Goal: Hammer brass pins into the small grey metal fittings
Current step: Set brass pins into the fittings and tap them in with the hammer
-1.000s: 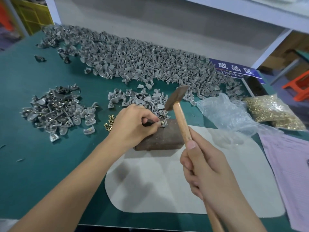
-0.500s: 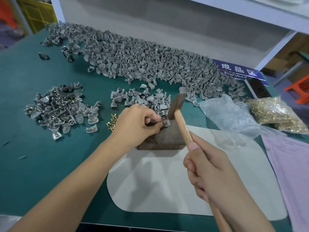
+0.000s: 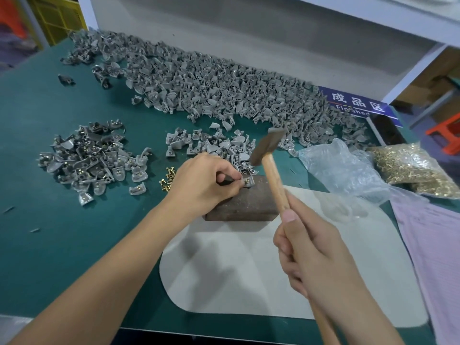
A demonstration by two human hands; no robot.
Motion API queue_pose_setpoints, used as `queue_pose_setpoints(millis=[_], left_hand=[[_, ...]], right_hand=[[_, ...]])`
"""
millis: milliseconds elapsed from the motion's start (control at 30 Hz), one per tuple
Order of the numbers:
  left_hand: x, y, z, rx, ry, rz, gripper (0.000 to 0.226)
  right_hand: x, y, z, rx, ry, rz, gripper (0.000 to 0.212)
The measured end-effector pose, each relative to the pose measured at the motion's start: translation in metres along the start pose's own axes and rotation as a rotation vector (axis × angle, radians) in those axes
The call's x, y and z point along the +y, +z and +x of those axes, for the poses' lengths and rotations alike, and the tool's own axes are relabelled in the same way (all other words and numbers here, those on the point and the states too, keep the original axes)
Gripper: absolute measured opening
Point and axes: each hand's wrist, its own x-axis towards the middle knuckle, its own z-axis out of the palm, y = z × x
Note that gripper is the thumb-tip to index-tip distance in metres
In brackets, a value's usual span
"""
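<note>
Left hand (image 3: 199,183) pinched fitting (image 3: 248,181) at fingertips on block (image 3: 246,205); right hand (image 3: 316,255) gripped hammer (image 3: 270,155) handle, head raised above fitting.

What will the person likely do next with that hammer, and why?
Probably bring the hammer down onto the brass pin: the left hand pinches a grey fitting on the metal block, and the right hand holds the hammer head raised just above it.
</note>
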Motion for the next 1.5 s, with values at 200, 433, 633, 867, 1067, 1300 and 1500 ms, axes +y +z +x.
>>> queue_pose_setpoints(millis=[200,433,633,867,1067,1300,1500], left_hand=[[0.001,-0.001,-0.001,0.006,0.006,0.012,0.018],[0.002,-0.001,-0.001,-0.001,-0.007,-0.006,0.026],[0.002,-0.002,-0.002,-0.002,0.009,0.004,0.019],[0.002,-0.003,-0.001,-0.007,-0.005,-0.009,0.018],[0.002,-0.001,-0.001,0.003,0.036,-0.039,0.01],[-0.003,0.0,0.001,0.009,0.077,-0.039,0.009],[-0.004,0.0,0.0,0.016,0.059,-0.066,0.009]], right_hand=[[-0.005,-0.005,-0.003,0.001,0.015,0.016,0.031],[-0.001,-0.007,0.004,-0.036,0.088,-0.009,0.035],[-0.005,-0.004,0.001,0.029,-0.024,0.038,0.032],[-0.005,-0.017,0.003,-0.003,0.061,-0.018,0.034],[0.0,-0.01,0.001,-0.009,0.025,0.02,0.035],[-0.004,-0.011,0.002,0.017,-0.005,-0.001,0.031],[-0.003,-0.014,0.006,-0.076,0.134,-0.016,0.035]])
